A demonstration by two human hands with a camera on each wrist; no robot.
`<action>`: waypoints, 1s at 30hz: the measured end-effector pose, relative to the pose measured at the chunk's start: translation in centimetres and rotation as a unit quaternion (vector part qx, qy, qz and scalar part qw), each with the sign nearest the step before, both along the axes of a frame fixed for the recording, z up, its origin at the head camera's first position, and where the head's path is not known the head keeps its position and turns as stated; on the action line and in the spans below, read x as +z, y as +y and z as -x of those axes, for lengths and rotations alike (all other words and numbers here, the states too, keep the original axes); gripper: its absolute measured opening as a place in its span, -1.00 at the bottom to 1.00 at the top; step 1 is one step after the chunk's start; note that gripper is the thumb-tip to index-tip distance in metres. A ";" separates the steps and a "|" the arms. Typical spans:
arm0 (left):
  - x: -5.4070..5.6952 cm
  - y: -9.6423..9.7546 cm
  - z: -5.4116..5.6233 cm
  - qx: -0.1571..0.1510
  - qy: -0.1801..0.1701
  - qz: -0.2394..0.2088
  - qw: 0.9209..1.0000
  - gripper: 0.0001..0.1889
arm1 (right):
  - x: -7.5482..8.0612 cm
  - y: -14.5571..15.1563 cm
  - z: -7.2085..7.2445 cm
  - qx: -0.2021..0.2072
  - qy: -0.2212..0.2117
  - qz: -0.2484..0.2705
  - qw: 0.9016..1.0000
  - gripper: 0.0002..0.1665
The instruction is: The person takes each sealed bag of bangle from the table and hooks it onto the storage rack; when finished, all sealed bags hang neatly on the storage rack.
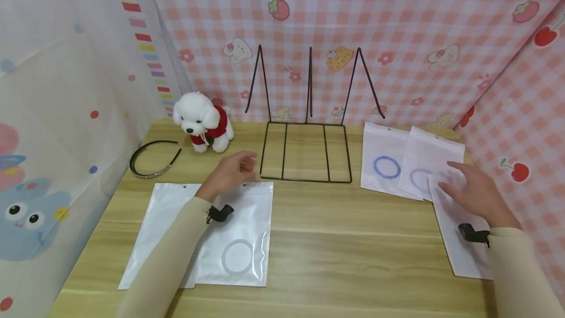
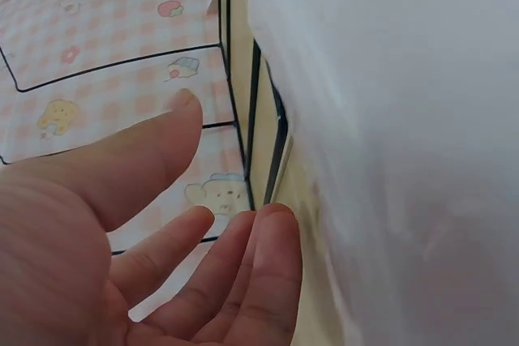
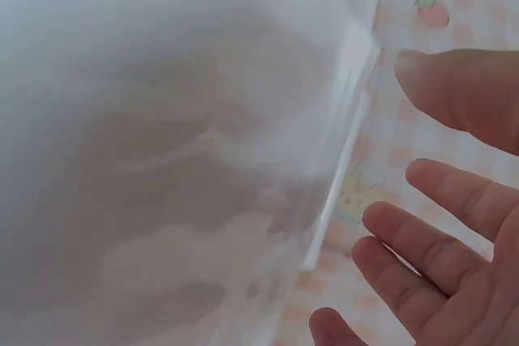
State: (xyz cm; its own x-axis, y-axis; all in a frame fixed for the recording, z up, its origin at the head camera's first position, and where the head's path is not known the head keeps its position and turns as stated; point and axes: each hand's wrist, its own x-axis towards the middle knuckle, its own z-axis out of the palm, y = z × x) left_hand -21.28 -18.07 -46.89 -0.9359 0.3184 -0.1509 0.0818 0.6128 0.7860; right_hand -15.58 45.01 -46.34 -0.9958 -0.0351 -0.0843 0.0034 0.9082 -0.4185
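My left hand [image 1: 231, 173] hovers over the top edge of a glossy white zip bag [image 1: 234, 220] with a grey ring mark, its fingers loosely bent around nothing. A second white bag [image 1: 156, 225] lies partly beneath it, under my forearm. In the left wrist view, the thumb and fingers [image 2: 272, 273] stand apart beside the bag's pale surface. On the right, my right hand [image 1: 478, 193] is spread above a white bag [image 1: 459, 249] and holds nothing. Just behind lie a bag with a pale ring [image 1: 434, 151] and one with a blue ring [image 1: 375, 136], overlapping.
A black wire rack [image 1: 304, 179] stands at the table's back middle, its bent prongs rising before the checked cloth [image 1: 287, 28]. Left of it sits a white plush dog [image 1: 198, 112] in a red top, beside a black headband [image 1: 152, 175]. Cloth walls border the wooden table [image 1: 353, 259].
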 end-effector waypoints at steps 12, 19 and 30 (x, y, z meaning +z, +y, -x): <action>-0.9 2.2 1.3 0.011 0.007 0.007 1.000 -0.27 | -0.7 3.4 -0.2 0.016 -0.048 -0.014 0.999 -0.07; -1.1 2.3 1.8 0.024 -0.009 0.011 1.000 -0.16 | -0.9 4.6 0.1 0.033 -0.061 -0.046 0.996 -0.04; -1.6 2.2 2.3 0.016 -0.036 -0.012 0.999 -0.13 | -0.4 4.7 -0.6 -0.018 -0.084 -0.039 0.995 0.06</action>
State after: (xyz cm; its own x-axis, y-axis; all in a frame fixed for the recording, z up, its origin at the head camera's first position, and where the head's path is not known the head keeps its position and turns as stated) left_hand -23.59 -15.83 -48.49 -0.9323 0.2933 -0.2118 0.0048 0.5955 0.8033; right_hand -15.02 49.74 -46.77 -0.9677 0.0143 -0.2516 0.1014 0.9360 -0.3370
